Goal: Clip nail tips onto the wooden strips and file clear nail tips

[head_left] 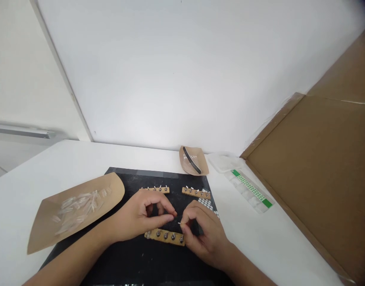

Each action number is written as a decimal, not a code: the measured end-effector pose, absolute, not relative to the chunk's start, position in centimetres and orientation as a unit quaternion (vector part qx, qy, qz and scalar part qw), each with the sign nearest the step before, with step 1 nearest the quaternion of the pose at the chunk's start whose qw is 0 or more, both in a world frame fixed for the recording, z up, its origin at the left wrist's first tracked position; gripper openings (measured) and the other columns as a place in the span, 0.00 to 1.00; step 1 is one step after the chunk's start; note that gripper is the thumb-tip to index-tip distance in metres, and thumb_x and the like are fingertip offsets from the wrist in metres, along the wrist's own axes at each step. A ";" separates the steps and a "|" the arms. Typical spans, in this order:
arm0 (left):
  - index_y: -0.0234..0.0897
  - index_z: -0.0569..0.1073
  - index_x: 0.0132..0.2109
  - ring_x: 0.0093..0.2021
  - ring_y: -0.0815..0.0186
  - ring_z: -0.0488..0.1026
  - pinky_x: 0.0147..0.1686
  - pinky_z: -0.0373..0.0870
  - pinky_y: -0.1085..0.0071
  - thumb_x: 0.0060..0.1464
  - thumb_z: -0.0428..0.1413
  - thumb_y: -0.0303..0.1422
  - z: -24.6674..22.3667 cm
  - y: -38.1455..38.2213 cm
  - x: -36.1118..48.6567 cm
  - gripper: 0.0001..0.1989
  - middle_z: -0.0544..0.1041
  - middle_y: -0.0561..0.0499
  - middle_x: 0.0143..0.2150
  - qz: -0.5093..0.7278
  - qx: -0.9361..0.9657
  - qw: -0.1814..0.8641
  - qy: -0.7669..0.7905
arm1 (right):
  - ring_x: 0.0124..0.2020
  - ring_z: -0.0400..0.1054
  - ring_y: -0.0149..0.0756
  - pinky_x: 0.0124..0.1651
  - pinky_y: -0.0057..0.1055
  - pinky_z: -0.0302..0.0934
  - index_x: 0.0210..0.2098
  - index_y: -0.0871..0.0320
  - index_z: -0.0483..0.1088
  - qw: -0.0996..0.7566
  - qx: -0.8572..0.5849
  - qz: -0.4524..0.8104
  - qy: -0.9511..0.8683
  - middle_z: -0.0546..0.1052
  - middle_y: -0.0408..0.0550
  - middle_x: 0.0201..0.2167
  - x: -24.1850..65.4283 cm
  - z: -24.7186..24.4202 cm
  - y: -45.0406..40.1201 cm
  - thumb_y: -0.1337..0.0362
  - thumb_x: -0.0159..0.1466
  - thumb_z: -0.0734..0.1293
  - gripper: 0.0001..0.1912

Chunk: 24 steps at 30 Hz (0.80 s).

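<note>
My left hand is over the black mat, its thumb and index fingertips nearly together around something too small to make out. Facing it, my right hand pinches a tiny white piece between thumb and forefinger. Just below the hands lies a wooden strip bearing several round metal studs. Behind my left hand is a second strip, partly covered by it, with small white pieces on its studs. A third strip of the same kind sits behind my right hand.
The black mat lies on a white table. At left is a cardboard tray with clear plastic pieces. Toward the back are a small paper tray holding a black curved file, and a green-and-clear package. Cardboard stands right.
</note>
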<state>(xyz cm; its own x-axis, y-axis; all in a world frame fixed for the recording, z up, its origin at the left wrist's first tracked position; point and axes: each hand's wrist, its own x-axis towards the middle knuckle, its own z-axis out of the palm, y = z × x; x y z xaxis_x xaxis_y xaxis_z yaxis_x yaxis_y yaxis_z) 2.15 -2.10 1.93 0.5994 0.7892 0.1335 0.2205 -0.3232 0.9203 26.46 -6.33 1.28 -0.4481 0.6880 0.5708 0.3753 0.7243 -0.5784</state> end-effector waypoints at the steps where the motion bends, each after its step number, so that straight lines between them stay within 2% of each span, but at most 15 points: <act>1: 0.39 0.83 0.46 0.33 0.66 0.75 0.31 0.68 0.73 0.63 0.64 0.36 2.5 -2.1 1.9 0.08 0.82 0.49 0.38 0.284 0.791 0.426 0.336 | 0.32 0.68 0.32 0.35 0.28 0.62 0.38 0.54 0.67 0.415 -0.320 0.189 -0.830 0.72 0.43 0.32 26.4 1.2 -6.2 0.71 0.69 0.65 0.06; 3: 0.41 0.80 0.50 0.42 0.61 0.77 0.41 0.73 0.68 0.63 0.64 0.34 3.5 -2.3 1.2 0.09 0.81 0.49 0.43 0.250 0.848 0.336 0.326 | 0.33 0.68 0.33 0.35 0.28 0.62 0.39 0.54 0.68 0.409 -0.316 0.193 -0.834 0.72 0.43 0.32 26.3 1.0 -6.1 0.72 0.69 0.65 0.06; 5: 0.43 0.78 0.52 0.47 0.58 0.76 0.49 0.73 0.63 0.64 0.63 0.33 3.9 -2.5 0.5 0.11 0.80 0.49 0.47 0.213 0.880 0.292 0.309 | 0.33 0.68 0.33 0.35 0.28 0.62 0.39 0.54 0.69 0.402 -0.304 0.193 -0.842 0.72 0.43 0.32 26.2 0.7 -5.8 0.72 0.67 0.66 0.06; 10: 0.42 0.73 0.55 0.54 0.55 0.74 0.55 0.73 0.60 0.61 0.65 0.34 2.3 -3.3 -0.8 0.17 0.76 0.46 0.54 0.195 0.889 0.301 0.285 | 0.31 0.67 0.32 0.33 0.28 0.58 0.39 0.55 0.70 0.386 -0.276 0.188 -0.860 0.71 0.41 0.30 25.8 0.2 -5.5 0.73 0.65 0.67 0.07; 16: 0.40 0.72 0.52 0.50 0.56 0.73 0.50 0.72 0.62 0.57 0.68 0.33 -0.1 -3.6 -0.9 0.19 0.75 0.46 0.52 0.209 0.880 0.329 0.272 | 0.30 0.66 0.32 0.32 0.28 0.56 0.38 0.55 0.70 0.361 -0.292 0.182 -0.867 0.71 0.40 0.29 25.3 -0.3 -5.4 0.73 0.64 0.68 0.07; 22: 0.40 0.74 0.45 0.43 0.59 0.71 0.43 0.68 0.64 0.61 0.60 0.25 -1.7 -3.8 -0.5 0.07 0.76 0.49 0.43 0.226 0.867 0.337 0.288 | 0.29 0.66 0.32 0.33 0.31 0.54 0.37 0.54 0.69 0.328 -0.305 0.148 -0.882 0.72 0.40 0.29 24.8 -1.3 -5.4 0.71 0.64 0.69 0.06; 24: 0.40 0.74 0.44 0.42 0.60 0.71 0.42 0.67 0.65 0.63 0.59 0.24 -2.0 -3.9 -0.4 0.06 0.76 0.49 0.42 0.236 0.864 0.335 0.294 | 0.29 0.66 0.32 0.33 0.32 0.53 0.37 0.54 0.68 0.322 -0.305 0.125 -0.888 0.73 0.40 0.29 24.6 -1.6 -5.4 0.71 0.64 0.69 0.06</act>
